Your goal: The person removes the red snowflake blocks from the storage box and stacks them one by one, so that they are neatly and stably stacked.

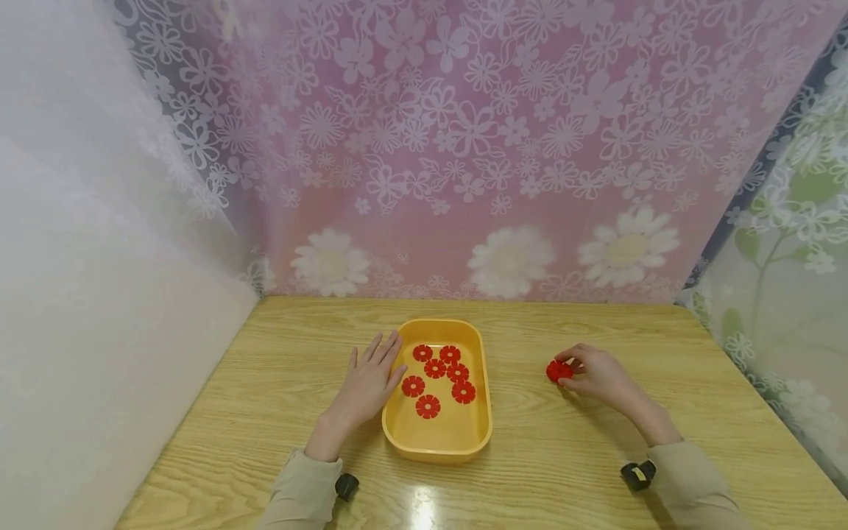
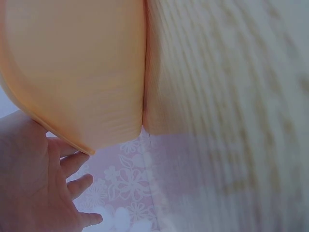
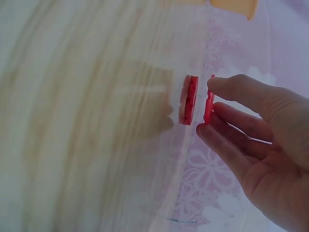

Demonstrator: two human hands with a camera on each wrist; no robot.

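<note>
My right hand [image 1: 596, 375] pinches a red notched disc [image 3: 209, 104] between thumb and fingers. In the right wrist view, that disc is apart from a short stack of similar red discs [image 3: 189, 100] on the tabletop, just below it. My left hand [image 1: 366, 383] lies with extended, slightly spread fingers along the left rim of an orange-yellow tray [image 1: 437, 445], its thumb reaching over the edge. Inside the tray, several flower-like red discs [image 1: 428, 406] lie scattered, mostly toward its far half.
The tray stands on a light wood-grain table [image 1: 530, 471]. Behind the table hangs a pink curtain [image 1: 424, 184] with white flowers, and a pale sheet [image 1: 119, 294] borders the left side. A dark strap device [image 1: 638, 475] sits at the right wrist.
</note>
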